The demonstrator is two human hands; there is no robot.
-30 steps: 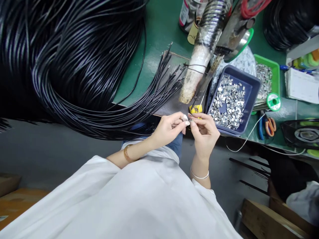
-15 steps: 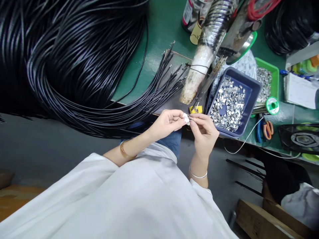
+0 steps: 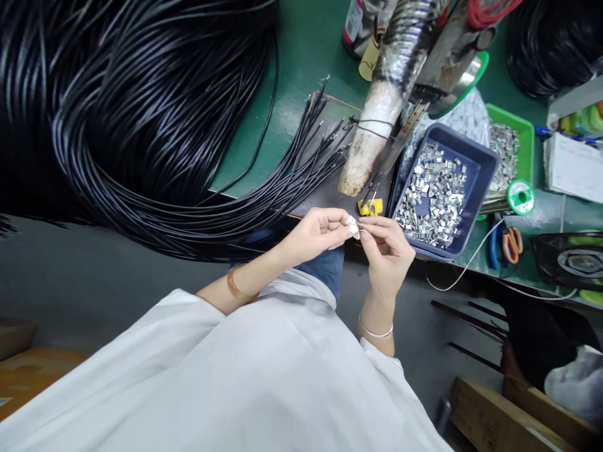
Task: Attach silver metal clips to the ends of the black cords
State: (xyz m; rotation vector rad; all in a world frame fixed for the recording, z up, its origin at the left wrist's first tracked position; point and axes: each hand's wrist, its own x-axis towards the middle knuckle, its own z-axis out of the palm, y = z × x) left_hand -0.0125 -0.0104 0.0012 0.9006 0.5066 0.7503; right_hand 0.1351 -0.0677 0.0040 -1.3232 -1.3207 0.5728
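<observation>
Near the table's front edge, my left hand (image 3: 320, 231) pinches a small crumpled white piece (image 3: 352, 227) that looks like tissue. Close against it, the fingertips of my right hand (image 3: 387, 252) are pressed together on something small and thin, too small to make out. The two hands almost meet. Just beyond them lies a yellow block (image 3: 370, 207) under a thin metal tip (image 3: 375, 196). Black cables (image 3: 264, 210) with bare ends fan out to the left of it. A blue bin (image 3: 464, 207) of small metal clips (image 3: 431, 201) stands beside my right hand.
A plastic-wrapped duct (image 3: 372, 119) slants down above the hands. Behind the blue bin sit a green tray (image 3: 525, 144) and a solder spool (image 3: 521, 197). Orange-handled pliers (image 3: 511, 245) lie to the right. A big heap of black cable (image 3: 155, 94) covers the left.
Both hands stay in nearly the same place, with only slight finger movement at the white piece. The view has shifted a little, so things at the right sit slightly farther right.
</observation>
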